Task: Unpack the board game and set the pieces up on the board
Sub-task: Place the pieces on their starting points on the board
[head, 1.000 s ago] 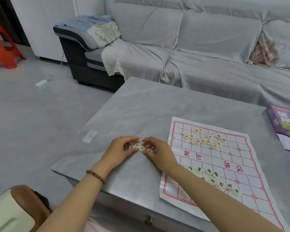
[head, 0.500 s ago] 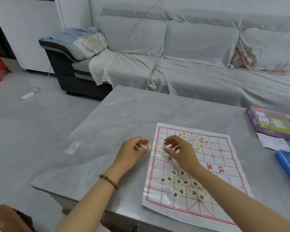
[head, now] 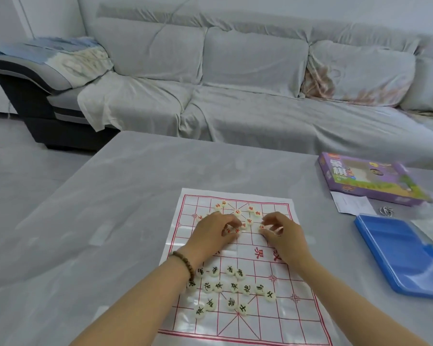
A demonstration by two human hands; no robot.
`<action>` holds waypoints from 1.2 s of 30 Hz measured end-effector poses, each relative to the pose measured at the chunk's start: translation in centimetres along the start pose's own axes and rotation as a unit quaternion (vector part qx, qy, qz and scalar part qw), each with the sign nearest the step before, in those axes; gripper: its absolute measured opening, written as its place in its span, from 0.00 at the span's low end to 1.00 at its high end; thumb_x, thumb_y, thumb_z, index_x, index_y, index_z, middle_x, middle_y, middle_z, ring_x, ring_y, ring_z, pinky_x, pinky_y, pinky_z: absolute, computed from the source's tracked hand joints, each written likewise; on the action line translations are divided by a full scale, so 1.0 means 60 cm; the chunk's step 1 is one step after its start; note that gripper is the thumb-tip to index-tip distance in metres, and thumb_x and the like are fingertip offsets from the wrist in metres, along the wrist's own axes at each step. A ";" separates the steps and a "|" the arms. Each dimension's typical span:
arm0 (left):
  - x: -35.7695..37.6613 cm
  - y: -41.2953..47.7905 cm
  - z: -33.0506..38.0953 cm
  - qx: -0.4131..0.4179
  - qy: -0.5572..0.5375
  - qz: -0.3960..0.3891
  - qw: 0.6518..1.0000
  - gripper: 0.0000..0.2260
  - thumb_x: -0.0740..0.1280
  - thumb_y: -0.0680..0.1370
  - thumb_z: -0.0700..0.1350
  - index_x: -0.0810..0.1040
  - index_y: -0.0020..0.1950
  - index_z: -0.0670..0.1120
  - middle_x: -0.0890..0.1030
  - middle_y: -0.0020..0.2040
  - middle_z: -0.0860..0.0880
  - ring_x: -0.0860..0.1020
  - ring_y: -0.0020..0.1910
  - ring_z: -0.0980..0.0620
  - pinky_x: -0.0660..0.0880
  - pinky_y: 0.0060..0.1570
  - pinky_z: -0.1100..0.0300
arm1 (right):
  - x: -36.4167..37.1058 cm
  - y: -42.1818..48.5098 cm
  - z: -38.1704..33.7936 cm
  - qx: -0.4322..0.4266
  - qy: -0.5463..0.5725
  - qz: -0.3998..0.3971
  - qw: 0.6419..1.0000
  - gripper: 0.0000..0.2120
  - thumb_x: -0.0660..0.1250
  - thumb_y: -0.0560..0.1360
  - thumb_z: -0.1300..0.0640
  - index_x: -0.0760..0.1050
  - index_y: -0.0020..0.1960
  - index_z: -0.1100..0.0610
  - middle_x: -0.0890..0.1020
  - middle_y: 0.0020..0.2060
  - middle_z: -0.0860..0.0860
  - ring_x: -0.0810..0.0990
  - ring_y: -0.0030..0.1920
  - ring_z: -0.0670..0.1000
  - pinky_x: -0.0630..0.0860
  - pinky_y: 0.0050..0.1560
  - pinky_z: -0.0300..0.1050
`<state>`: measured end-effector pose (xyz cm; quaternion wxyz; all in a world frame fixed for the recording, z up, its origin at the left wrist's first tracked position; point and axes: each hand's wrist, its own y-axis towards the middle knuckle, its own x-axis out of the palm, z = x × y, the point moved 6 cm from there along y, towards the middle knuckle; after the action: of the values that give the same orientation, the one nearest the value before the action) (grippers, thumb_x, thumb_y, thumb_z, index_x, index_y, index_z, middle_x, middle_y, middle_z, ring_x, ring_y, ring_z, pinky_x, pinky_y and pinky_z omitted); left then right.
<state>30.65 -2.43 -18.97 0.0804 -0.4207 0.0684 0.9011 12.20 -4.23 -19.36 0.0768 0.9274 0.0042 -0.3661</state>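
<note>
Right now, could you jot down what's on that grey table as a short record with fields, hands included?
Board: white paper sheet with red grid, flat on the grey table
Far half: round cream pieces with red characters, loosely clustered
Near half: round cream pieces with black characters, loosely clustered
Left hand: among the red pieces, beaded bracelet at wrist
Right hand: beside it, fingers curled over red pieces
Right side: purple game box, blue plastic tray
</note>
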 end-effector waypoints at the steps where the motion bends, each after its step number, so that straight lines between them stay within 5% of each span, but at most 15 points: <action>1: -0.001 0.001 0.000 -0.005 0.000 0.007 1.000 0.11 0.67 0.76 0.52 0.77 0.57 0.56 0.77 0.51 0.53 0.74 0.48 0.56 0.68 0.49 0.67 | 0.004 0.002 0.001 0.001 -0.016 -0.005 1.000 0.07 0.69 0.73 0.55 0.75 0.50 0.48 0.80 0.45 0.42 0.76 0.43 0.42 0.68 0.41 0.31; 5: -0.007 0.003 -0.001 0.005 0.042 0.038 0.998 0.12 0.66 0.76 0.53 0.78 0.59 0.55 0.78 0.55 0.54 0.73 0.51 0.57 0.67 0.52 0.66 | 0.004 0.002 0.001 0.001 -0.034 -0.015 0.999 0.09 0.67 0.74 0.52 0.74 0.54 0.46 0.79 0.53 0.44 0.75 0.49 0.43 0.69 0.48 0.35; 8: -0.022 -0.011 -0.005 0.050 0.098 0.059 0.992 0.14 0.62 0.78 0.55 0.75 0.63 0.55 0.76 0.62 0.57 0.70 0.62 0.57 0.65 0.61 0.62 | -0.009 -0.019 -0.004 -0.026 -0.063 -0.058 0.996 0.15 0.62 0.77 0.48 0.71 0.64 0.45 0.72 0.64 0.41 0.70 0.64 0.44 0.64 0.62 0.37; 12: 0.008 -0.043 0.002 0.095 0.167 -0.090 0.977 0.25 0.50 0.81 0.59 0.58 0.76 0.51 0.60 0.75 0.56 0.57 0.74 0.57 0.52 0.73 0.59 | 0.012 -0.060 0.005 -0.122 -0.200 -0.196 0.952 0.28 0.43 0.78 0.39 0.49 0.76 0.47 0.50 0.74 0.38 0.44 0.74 0.38 0.40 0.72 0.37; 16: 0.029 -0.038 0.009 0.072 0.213 -0.138 0.964 0.28 0.43 0.80 0.61 0.50 0.77 0.51 0.51 0.77 0.55 0.48 0.76 0.56 0.45 0.75 0.57 | 0.027 -0.054 0.017 -0.131 -0.230 -0.212 0.941 0.37 0.31 0.71 0.31 0.43 0.76 0.47 0.45 0.75 0.40 0.38 0.73 0.38 0.34 0.72 0.39; 21: 0.016 -0.061 -0.001 0.051 0.159 -0.150 0.974 0.33 0.36 0.75 0.65 0.46 0.77 0.52 0.45 0.78 0.55 0.41 0.75 0.58 0.40 0.74 0.58 | 0.021 -0.077 -0.002 -0.132 -0.207 -0.216 0.945 0.27 0.41 0.79 0.41 0.43 0.75 0.47 0.44 0.74 0.39 0.38 0.73 0.38 0.35 0.73 0.40; 24: -0.013 -0.092 -0.016 0.016 0.137 -0.144 0.980 0.45 0.29 0.65 0.75 0.46 0.77 0.54 0.44 0.77 0.56 0.40 0.75 0.57 0.38 0.73 0.57 | 0.014 -0.116 0.012 -0.138 -0.209 -0.247 0.936 0.30 0.35 0.76 0.36 0.42 0.75 0.45 0.43 0.73 0.38 0.38 0.73 0.37 0.35 0.73 0.39; 30: -0.002 -0.155 -0.024 -0.014 0.178 -0.229 0.957 0.59 0.20 0.48 0.78 0.41 0.76 0.55 0.37 0.75 0.57 0.35 0.74 0.56 0.35 0.73 0.50 | -0.003 -0.140 0.028 -0.125 -0.204 -0.251 0.938 0.29 0.36 0.77 0.36 0.44 0.75 0.45 0.46 0.74 0.39 0.40 0.73 0.36 0.37 0.73 0.38; 36: -0.002 -0.170 -0.021 -0.032 0.119 -0.195 0.973 0.41 0.31 0.66 0.73 0.47 0.76 0.57 0.45 0.77 0.57 0.40 0.75 0.57 0.39 0.73 0.53 | -0.033 -0.167 0.015 -0.104 -0.155 -0.215 0.959 0.26 0.45 0.79 0.38 0.52 0.75 0.45 0.53 0.74 0.39 0.49 0.73 0.37 0.45 0.73 0.39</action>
<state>33.73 7.27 -20.25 0.2325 -0.5321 -0.0349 0.8134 9.50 5.63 -20.05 0.0921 0.8234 0.2300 -0.5105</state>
